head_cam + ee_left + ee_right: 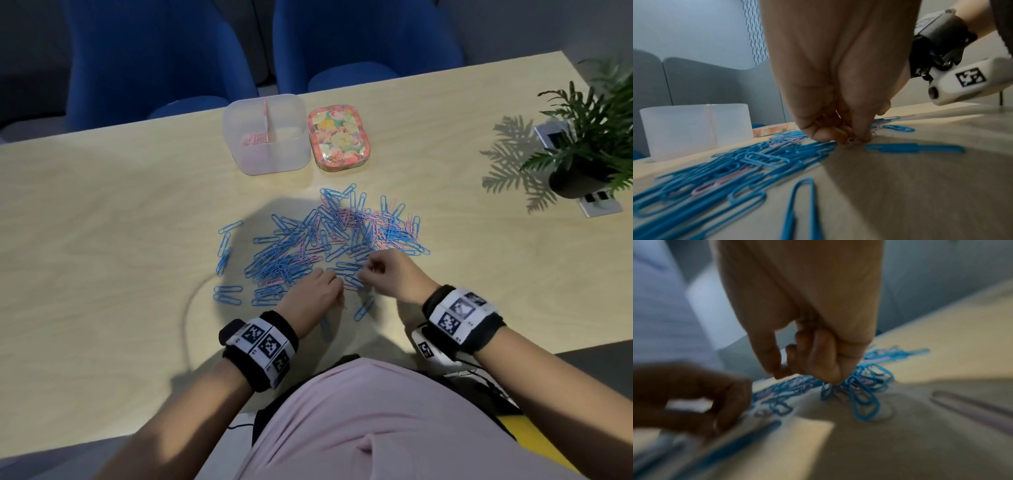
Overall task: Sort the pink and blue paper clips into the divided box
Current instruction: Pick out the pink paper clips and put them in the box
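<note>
Two hands work the near edge of a loose heap of blue and pink wire paper clips [329, 240] on a pale wood-grain counter [102, 222]. The left hand [313, 291] pinches pink clips against the surface with curled fingertips [863, 134]; the right hand [387, 270] has its fingers curled over the clips, though blur hides whether it holds any. Beyond the heap stands a translucent divided plastic box [265, 133], pink clips in its left compartment, with a floral-patterned lid [339, 137] just beside it.
</note>
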`<state>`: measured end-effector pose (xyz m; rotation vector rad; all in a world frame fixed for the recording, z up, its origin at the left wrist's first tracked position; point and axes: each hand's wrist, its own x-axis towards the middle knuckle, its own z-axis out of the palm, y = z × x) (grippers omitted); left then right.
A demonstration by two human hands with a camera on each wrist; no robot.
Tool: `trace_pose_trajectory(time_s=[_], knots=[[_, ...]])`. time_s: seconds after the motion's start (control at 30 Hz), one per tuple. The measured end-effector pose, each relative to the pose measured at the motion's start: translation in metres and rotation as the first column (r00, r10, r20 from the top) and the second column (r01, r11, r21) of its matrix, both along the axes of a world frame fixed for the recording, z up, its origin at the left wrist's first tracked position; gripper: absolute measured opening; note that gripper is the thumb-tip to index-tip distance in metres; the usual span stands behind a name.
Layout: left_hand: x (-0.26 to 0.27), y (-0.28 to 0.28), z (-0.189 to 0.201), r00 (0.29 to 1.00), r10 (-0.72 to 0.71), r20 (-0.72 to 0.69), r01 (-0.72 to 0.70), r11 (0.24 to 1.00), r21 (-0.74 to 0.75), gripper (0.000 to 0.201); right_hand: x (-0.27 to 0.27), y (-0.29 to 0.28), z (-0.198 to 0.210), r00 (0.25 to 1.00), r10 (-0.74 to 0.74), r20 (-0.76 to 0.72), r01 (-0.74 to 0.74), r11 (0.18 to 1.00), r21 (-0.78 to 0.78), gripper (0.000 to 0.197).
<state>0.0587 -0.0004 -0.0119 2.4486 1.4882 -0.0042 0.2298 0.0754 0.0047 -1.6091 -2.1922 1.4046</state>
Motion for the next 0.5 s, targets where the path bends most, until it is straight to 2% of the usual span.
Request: trace_pose_trajectory(time_s=[0.07, 0.13, 0.2, 0.23, 0.3, 0.37, 0.43, 0.5], knots=[[0.000, 0.001, 0.001, 0.999, -0.030, -0.035, 0.032, 0.999, 0.041, 0.020, -0.003, -0.007, -0.004, 0.978, 0.107, 0.179, -0.127, 0.986, 0.105, 0.005], [0.002, 0.002, -0.002, 0.998, -0.046, -0.032, 0.049, 0.995, 0.086, 0.023, -0.002, -0.010, -0.006, 0.962, 0.151, 0.229, -0.172, 0.982, 0.076, 0.004], [-0.001, 0.000, -0.002, 0.999, -0.045, -0.015, 0.045, 0.997, 0.070, 0.022, 0.003, -0.010, -0.003, 0.948, 0.196, 0.252, -0.201, 0.980, -0.004, 0.003], [-0.002, -0.002, -0.004, 0.999, -0.031, 0.007, 0.031, 0.997, 0.077, 0.021, 0.006, -0.009, -0.001, 0.944, 0.199, 0.262, -0.200, 0.980, -0.023, 0.006], [-0.004, -0.003, -0.007, 0.984, 0.062, 0.168, -0.063, 0.998, 0.002, 0.016, 0.010, -0.009, 0.001, 0.954, 0.116, 0.277, -0.132, 0.991, 0.037, 0.011], [-0.007, -0.003, -0.004, 0.903, 0.231, 0.362, -0.171, 0.966, -0.192, 0.015, 0.009, -0.007, 0.002, 0.960, 0.008, 0.279, -0.058, 0.983, 0.172, 0.008], [-0.007, -0.001, 0.002, 0.769, 0.412, 0.489, -0.265, 0.901, -0.343, 0.014, 0.003, -0.005, 0.000, 0.965, -0.029, 0.261, -0.044, 0.962, 0.270, 0.012], [-0.007, 0.002, 0.006, 0.610, 0.582, 0.538, -0.302, 0.798, -0.521, 0.013, -0.002, -0.002, -0.003, 0.966, -0.010, 0.259, -0.070, 0.952, 0.297, 0.012]])
